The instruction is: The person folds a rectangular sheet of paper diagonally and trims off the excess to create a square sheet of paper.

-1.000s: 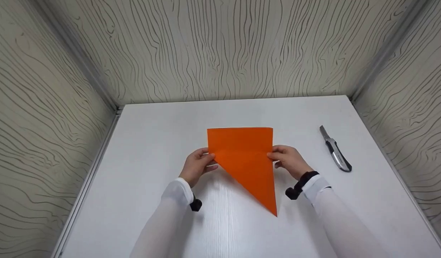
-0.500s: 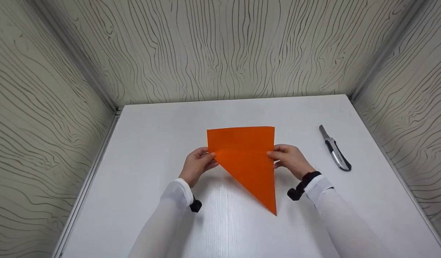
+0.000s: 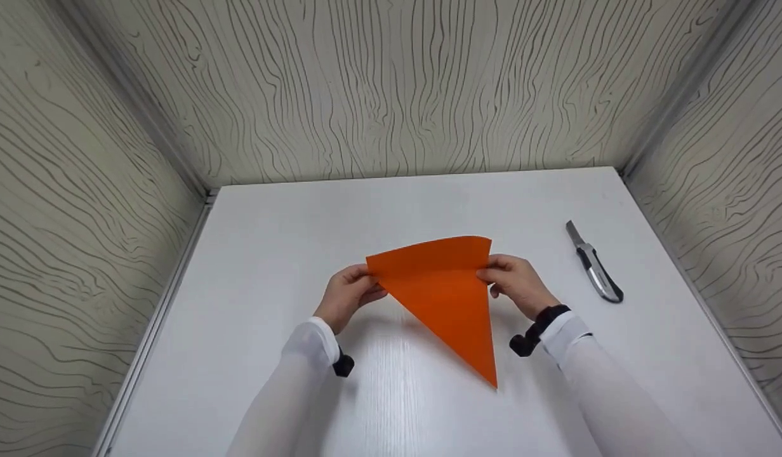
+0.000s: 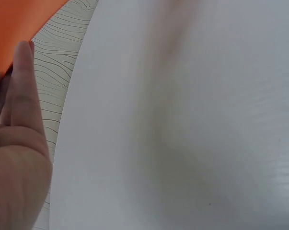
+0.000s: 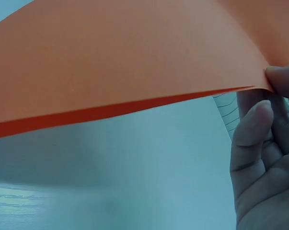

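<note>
One orange paper (image 3: 442,298), one knife (image 3: 595,270), one table (image 3: 277,241). My left hand (image 3: 346,295) and right hand (image 3: 518,284) pinch the orange paper at opposite edges, closed down onto it.

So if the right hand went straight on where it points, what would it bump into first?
Most likely the orange paper, whose edge the right hand pinches. Past it, the way over the white table looks free toward the patterned back wall, though depth is hard to judge.
</note>
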Motion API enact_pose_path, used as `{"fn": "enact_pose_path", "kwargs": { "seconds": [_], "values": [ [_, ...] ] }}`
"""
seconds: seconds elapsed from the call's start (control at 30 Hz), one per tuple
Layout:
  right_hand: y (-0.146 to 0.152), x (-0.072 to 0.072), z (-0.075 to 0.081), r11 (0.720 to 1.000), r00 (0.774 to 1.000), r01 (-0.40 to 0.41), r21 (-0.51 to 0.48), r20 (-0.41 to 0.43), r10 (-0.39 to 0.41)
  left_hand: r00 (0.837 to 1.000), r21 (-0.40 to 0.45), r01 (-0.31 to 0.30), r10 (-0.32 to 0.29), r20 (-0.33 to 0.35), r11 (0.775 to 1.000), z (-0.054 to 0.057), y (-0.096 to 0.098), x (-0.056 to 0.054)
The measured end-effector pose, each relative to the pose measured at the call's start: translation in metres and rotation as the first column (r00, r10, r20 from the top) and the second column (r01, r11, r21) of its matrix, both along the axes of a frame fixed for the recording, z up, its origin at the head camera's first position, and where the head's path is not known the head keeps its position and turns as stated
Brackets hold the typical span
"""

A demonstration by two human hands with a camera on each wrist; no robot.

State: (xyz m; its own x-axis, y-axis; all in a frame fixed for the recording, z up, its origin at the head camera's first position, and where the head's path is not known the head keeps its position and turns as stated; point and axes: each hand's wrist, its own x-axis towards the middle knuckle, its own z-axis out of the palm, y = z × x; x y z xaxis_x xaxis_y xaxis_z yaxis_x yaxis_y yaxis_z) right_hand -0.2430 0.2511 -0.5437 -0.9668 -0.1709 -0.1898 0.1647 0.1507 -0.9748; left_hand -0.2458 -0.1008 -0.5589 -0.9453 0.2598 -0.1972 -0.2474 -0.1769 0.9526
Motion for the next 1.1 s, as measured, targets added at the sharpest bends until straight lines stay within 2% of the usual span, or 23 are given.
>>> {"fn": "enact_pose_path", "kwargs": {
  "seconds": [0.27, 0.63, 0.87, 1.0, 1.1],
  "values": [
    [0.0000, 0.0020, 0.0004, 0.997, 1.000, 0.003, -0.079, -0.029, -0.005, 1.000, -0.013, 0.003, -0.003, -0.029, 1.000, 0.0005, -0.0007, 0.0013],
    [-0.0024, 0.0065, 0.0032, 0.999, 0.997, 0.030, -0.034, -0.064, -0.032, 0.999, -0.079, -0.038, 0.035, -0.038, 0.996, 0.0015, -0.0006, 0.0009],
    [-0.0053, 0.0075, 0.0022, 0.989, 0.997, 0.050, -0.141, -0.044, -0.056, 0.999, -0.134, -0.032, 0.026, -0.042, 0.991, 0.0019, -0.0007, 0.0017],
    [-0.0066, 0.0084, 0.0023, 0.984, 0.997, 0.061, -0.170, -0.027, -0.066, 0.999, -0.150, -0.025, 0.019, -0.039, 0.988, 0.0023, -0.0007, 0.0031],
    [-0.0072, 0.0094, 0.0030, 0.976, 0.997, 0.065, -0.209, -0.022, -0.071, 0.999, -0.115, -0.031, 0.029, -0.021, 0.993, 0.0024, -0.0001, 0.0033]
  ]
}}
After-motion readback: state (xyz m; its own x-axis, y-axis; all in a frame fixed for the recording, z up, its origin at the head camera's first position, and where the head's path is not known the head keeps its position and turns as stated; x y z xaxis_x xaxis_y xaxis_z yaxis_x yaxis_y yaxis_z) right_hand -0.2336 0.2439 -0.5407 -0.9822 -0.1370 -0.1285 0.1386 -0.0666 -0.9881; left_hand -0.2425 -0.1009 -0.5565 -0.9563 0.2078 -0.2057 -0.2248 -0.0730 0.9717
